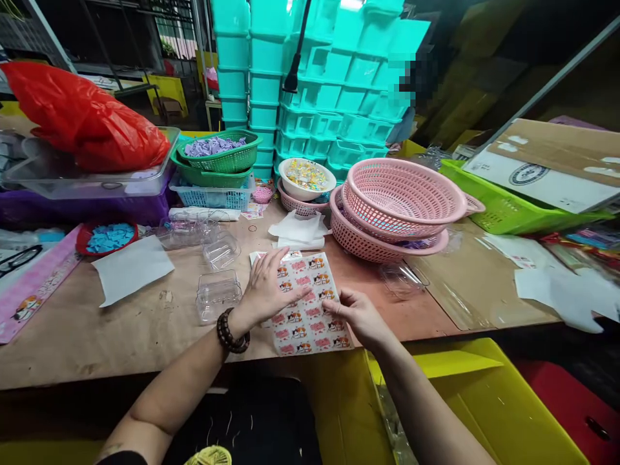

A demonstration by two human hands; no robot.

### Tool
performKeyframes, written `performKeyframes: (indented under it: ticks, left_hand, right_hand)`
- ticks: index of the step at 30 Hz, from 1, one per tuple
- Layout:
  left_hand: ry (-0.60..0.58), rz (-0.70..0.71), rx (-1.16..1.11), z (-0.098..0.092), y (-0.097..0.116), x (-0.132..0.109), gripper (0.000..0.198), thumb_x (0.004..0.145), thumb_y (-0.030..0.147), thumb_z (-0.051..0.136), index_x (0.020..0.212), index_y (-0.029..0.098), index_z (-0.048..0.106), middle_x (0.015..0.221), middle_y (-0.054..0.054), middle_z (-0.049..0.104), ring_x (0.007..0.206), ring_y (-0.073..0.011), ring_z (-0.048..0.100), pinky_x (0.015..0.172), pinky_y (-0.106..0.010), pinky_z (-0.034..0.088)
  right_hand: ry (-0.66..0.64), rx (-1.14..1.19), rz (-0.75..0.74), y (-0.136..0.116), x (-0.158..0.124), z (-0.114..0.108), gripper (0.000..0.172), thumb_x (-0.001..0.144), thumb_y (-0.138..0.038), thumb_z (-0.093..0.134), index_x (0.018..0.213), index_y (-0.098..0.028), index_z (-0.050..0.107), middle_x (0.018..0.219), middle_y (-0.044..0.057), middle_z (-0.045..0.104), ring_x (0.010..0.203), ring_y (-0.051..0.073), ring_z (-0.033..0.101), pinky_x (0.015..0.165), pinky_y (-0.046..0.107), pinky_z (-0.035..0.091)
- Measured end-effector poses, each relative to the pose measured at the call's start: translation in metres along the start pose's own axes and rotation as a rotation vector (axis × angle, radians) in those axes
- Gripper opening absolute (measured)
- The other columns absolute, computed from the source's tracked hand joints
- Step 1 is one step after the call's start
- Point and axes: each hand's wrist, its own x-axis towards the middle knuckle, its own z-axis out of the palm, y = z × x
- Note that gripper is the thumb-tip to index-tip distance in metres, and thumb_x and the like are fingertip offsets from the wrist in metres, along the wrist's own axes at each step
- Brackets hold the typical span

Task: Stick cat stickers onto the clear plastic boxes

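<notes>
A sheet of stickers point(310, 316) printed with cartoon cats and pink lettering lies at the table's front edge, its lower end reaching the edge. My right hand point(356, 313) pinches its right side, thumb on top and the other fingers partly hidden beneath. My left hand point(267, 290) rests over the sheet's left side, fingers stretched out and thumb reaching across the print. Part of another printed piece shows behind the left fingers. Just left of that hand stands an open clear plastic box point(217, 296), with another clear box point(220, 248) behind it.
Pink baskets point(407, 187) are stacked behind my right hand. White backing papers point(298, 227) and a bowl of small packets point(306, 177) lie ahead. A red bowl of blue pieces point(107, 237) sits left. Turquoise bins point(314, 90) rise behind; a yellow bin point(455, 387) stands below the edge.
</notes>
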Motion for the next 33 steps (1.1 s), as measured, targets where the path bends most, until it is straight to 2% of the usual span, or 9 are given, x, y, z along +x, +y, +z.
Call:
performKeyframes:
  ticks: [3, 5, 7, 13, 19, 22, 26, 30, 33]
  left_hand:
    - [-0.288, -0.190, -0.174, -0.006, 0.010, 0.005, 0.038, 0.074, 0.047, 0.075, 0.093, 0.015, 0.074, 0.089, -0.008, 0.074, 0.085, -0.0234, 0.068, 0.080, -0.036, 0.054]
    - [-0.440, -0.275, -0.337, -0.012, 0.011, 0.000, 0.036, 0.073, 0.048, 0.075, 0.076, 0.013, 0.073, 0.074, -0.005, 0.072, 0.067, -0.0173, 0.064, 0.063, -0.028, 0.051]
    - [-0.487, -0.290, -0.418, -0.017, 0.011, -0.010, 0.036, 0.069, 0.047, 0.078, 0.073, 0.012, 0.072, 0.070, -0.004, 0.070, 0.063, -0.0142, 0.061, 0.057, -0.024, 0.047]
    - [-0.458, -0.279, -0.379, -0.036, 0.011, -0.040, 0.027, 0.075, 0.039, 0.076, 0.083, 0.013, 0.076, 0.078, -0.006, 0.075, 0.068, -0.0150, 0.065, 0.062, -0.024, 0.051]
    - [-0.484, -0.218, -0.340, -0.045, 0.011, -0.052, 0.021, 0.078, 0.032, 0.072, 0.086, 0.014, 0.078, 0.084, -0.006, 0.078, 0.074, -0.0169, 0.069, 0.067, -0.026, 0.053]
    - [-0.469, -0.181, -0.307, -0.047, 0.010, -0.053, 0.020, 0.080, 0.032, 0.071, 0.090, 0.016, 0.079, 0.088, -0.006, 0.078, 0.078, -0.0173, 0.070, 0.071, -0.025, 0.054]
    - [-0.464, -0.164, -0.325, -0.048, 0.009, -0.056, 0.022, 0.079, 0.035, 0.073, 0.086, 0.015, 0.079, 0.084, -0.007, 0.078, 0.075, -0.0172, 0.070, 0.067, -0.025, 0.054]
    - [-0.388, -0.026, -0.291, -0.052, 0.011, -0.062, 0.017, 0.080, 0.030, 0.074, 0.082, 0.014, 0.078, 0.078, -0.007, 0.077, 0.070, -0.0153, 0.068, 0.064, -0.023, 0.053]
    - [-0.349, 0.050, -0.241, -0.057, 0.011, -0.067, 0.014, 0.080, 0.028, 0.073, 0.080, 0.015, 0.079, 0.074, -0.006, 0.076, 0.065, -0.0137, 0.067, 0.061, -0.022, 0.051]
  right_hand:
    - [-0.188, 0.037, 0.042, -0.008, -0.023, 0.006, 0.042, 0.060, -0.048, 0.087, 0.084, -0.016, 0.071, 0.081, 0.004, 0.072, 0.077, 0.019, 0.065, 0.073, 0.035, 0.052]
    - [-0.158, 0.022, -0.042, -0.017, -0.028, 0.012, 0.042, 0.063, -0.049, 0.086, 0.088, -0.017, 0.072, 0.085, 0.004, 0.072, 0.079, 0.018, 0.064, 0.074, 0.033, 0.052]
    - [-0.085, 0.047, -0.156, -0.024, -0.027, 0.020, 0.042, 0.064, -0.049, 0.085, 0.088, -0.018, 0.071, 0.084, 0.003, 0.070, 0.077, 0.015, 0.061, 0.072, 0.030, 0.050]
    - [-0.210, 0.112, -0.158, -0.029, -0.021, 0.052, 0.038, 0.064, -0.047, 0.086, 0.069, -0.016, 0.065, 0.064, -0.003, 0.059, 0.060, 0.009, 0.050, 0.062, 0.025, 0.042]
    - [-0.259, 0.118, -0.194, -0.025, -0.023, 0.055, 0.038, 0.069, -0.050, 0.083, 0.069, -0.016, 0.067, 0.061, -0.003, 0.058, 0.054, 0.008, 0.046, 0.054, 0.023, 0.037]
    - [-0.321, 0.110, -0.143, -0.024, -0.023, 0.055, 0.037, 0.070, -0.048, 0.083, 0.069, -0.015, 0.066, 0.060, -0.003, 0.060, 0.053, 0.008, 0.049, 0.053, 0.022, 0.039]
    - [-0.388, 0.153, -0.068, -0.024, -0.025, 0.060, 0.039, 0.069, -0.049, 0.084, 0.070, -0.014, 0.065, 0.059, -0.004, 0.059, 0.051, 0.007, 0.051, 0.052, 0.021, 0.040]
    - [-0.473, 0.255, 0.057, -0.021, -0.026, 0.069, 0.042, 0.067, -0.049, 0.085, 0.067, -0.016, 0.060, 0.053, -0.006, 0.055, 0.045, 0.005, 0.044, 0.045, 0.019, 0.034]
    - [-0.455, 0.216, 0.054, -0.017, -0.026, 0.075, 0.045, 0.065, -0.051, 0.085, 0.068, -0.015, 0.059, 0.055, -0.007, 0.053, 0.046, 0.004, 0.042, 0.044, 0.018, 0.034]
